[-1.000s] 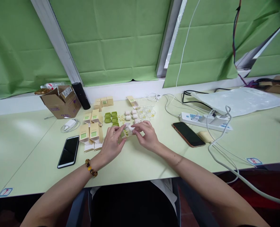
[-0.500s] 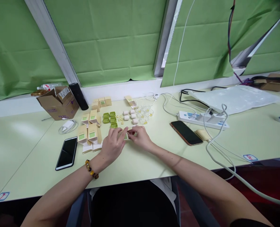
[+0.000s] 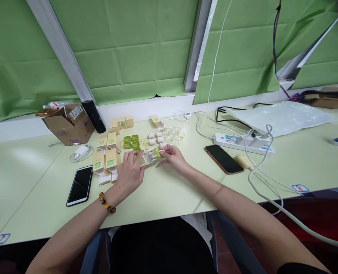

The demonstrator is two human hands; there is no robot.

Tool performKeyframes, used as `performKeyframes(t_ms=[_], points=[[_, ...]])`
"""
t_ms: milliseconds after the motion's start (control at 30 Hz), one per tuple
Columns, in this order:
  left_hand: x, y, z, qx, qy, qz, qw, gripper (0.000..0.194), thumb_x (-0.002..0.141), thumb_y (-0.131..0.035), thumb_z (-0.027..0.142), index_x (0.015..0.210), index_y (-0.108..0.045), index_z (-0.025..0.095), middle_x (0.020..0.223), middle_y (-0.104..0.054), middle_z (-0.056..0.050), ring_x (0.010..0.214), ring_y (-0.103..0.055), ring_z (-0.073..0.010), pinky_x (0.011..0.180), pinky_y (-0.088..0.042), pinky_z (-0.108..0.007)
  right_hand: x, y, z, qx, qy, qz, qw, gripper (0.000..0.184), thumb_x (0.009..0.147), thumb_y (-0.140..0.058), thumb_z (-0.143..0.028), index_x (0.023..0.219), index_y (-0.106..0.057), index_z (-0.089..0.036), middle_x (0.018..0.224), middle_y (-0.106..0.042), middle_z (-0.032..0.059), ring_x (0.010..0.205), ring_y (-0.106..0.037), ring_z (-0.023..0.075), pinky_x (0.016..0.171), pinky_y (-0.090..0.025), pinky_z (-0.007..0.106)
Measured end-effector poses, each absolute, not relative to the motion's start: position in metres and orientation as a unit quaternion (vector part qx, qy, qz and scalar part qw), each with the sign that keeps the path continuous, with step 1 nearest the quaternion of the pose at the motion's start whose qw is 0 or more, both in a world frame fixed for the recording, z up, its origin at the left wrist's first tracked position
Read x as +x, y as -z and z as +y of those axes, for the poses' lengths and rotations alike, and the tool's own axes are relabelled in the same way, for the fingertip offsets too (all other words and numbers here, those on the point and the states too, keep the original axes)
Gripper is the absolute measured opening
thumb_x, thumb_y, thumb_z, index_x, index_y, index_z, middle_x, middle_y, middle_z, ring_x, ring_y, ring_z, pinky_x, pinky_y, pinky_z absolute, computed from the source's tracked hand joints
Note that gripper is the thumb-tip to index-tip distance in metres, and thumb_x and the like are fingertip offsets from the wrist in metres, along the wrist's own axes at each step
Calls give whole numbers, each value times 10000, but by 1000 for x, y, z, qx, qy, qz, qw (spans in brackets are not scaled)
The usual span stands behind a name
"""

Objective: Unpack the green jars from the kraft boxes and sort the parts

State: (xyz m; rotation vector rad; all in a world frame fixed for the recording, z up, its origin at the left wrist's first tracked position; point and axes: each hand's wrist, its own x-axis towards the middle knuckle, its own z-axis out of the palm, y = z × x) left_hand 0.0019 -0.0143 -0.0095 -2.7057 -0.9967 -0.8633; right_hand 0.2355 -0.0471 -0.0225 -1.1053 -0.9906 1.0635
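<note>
My left hand (image 3: 129, 169) is closed around a small kraft-paper box (image 3: 143, 161) with a green window, low over the table. From the box's right end sticks out a clear plastic case (image 3: 149, 156) with a green part (image 3: 156, 153). The fingers of my right hand (image 3: 175, 160) pinch the outer end of this case. Just beyond my hands lie several small green trays (image 3: 128, 145), tiny yellowish pieces (image 3: 144, 144), pale pink cylinders (image 3: 152, 141) and clear plastic covers (image 3: 177, 133).
Opened kraft boxes (image 3: 111, 160) stand left of my hands, beside a phone (image 3: 79, 185) and a white charger (image 3: 81, 152). A cardboard carton (image 3: 71, 127) and black cylinder (image 3: 93, 116) are behind. To the right lie another phone (image 3: 224, 160), a power strip (image 3: 243, 143) and loose cables.
My hands have moved apart. The clear case with its green part now shows between them, drawn partly out of the box to the right.
</note>
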Motion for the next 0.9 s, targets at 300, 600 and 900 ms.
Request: performKeyframes(t_ms=[300,600,900], points=[[-2,4,2,-807,400,-400,-167,564,1025,-584,384,1540,-423,221,1437,-564,-175,1353,-531,-345,1112,-485,-573,268,3,-54,-606,-253,-603,453,215,858,-713,-363,766,-582,-221,728,-666,1,655,-617,163,607,-501,289],[10,7,4,-513,478,-318,-638,519,897,-783,560,1250,-571,245,1168,-736,-70,1029,-714,-222,832,-606,-334,244,2,-67,-651,-134,-678,315,40,927,-640,-233,887,-637,-236,783,-731,11,686,-635,185,634,-403,287],[14,-8,-17,-462,420,-242,-743,449,908,-782,558,1120,-611,201,1181,-701,-86,930,-717,-225,738,-676,-408,236,-9,-76,-534,-145,-696,458,329,978,-659,-493,1199,-714,-256,1204,-742,99,1208,-602,322,1093,-435,515]])
